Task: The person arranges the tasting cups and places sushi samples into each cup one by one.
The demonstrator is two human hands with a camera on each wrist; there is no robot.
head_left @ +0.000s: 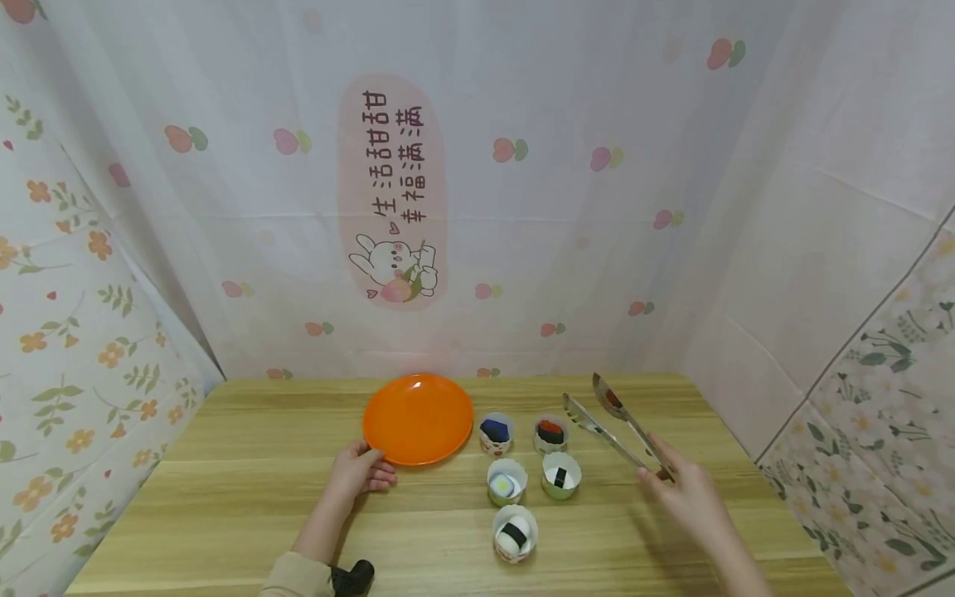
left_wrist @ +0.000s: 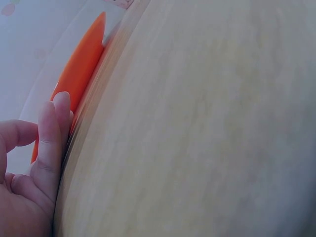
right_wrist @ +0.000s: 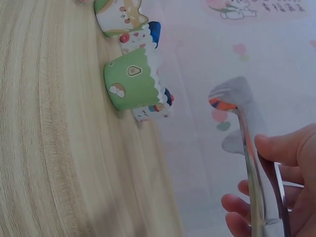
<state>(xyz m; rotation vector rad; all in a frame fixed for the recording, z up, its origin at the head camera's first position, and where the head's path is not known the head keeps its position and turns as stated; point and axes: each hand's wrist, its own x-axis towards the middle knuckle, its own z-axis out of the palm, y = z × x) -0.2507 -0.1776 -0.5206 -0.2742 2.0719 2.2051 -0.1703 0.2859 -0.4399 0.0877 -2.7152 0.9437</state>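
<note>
My left hand (head_left: 361, 471) is at the near left edge of an orange plate (head_left: 418, 419), thumb at the rim and fingers along its outer side. In the left wrist view, the fingers (left_wrist: 48, 143) partly hide the plate. With my right hand (head_left: 686, 493) I hold metal tongs (head_left: 649, 439) above the table; their two arms are spread apart, with nothing between the tips. To the left of the tongs, paper cups hold toy sushi: a blue-topped piece (head_left: 495, 429), a red-topped piece (head_left: 551, 432), and white pieces with a black band (head_left: 514, 536).
The cups stand in a loose cluster on the wooden table (head_left: 246, 464), right of the plate. Another cup (head_left: 507, 482) holds a white piece with a yellow-green centre. Behind the table hangs a printed curtain (head_left: 582, 290); patterned cloths flank both sides.
</note>
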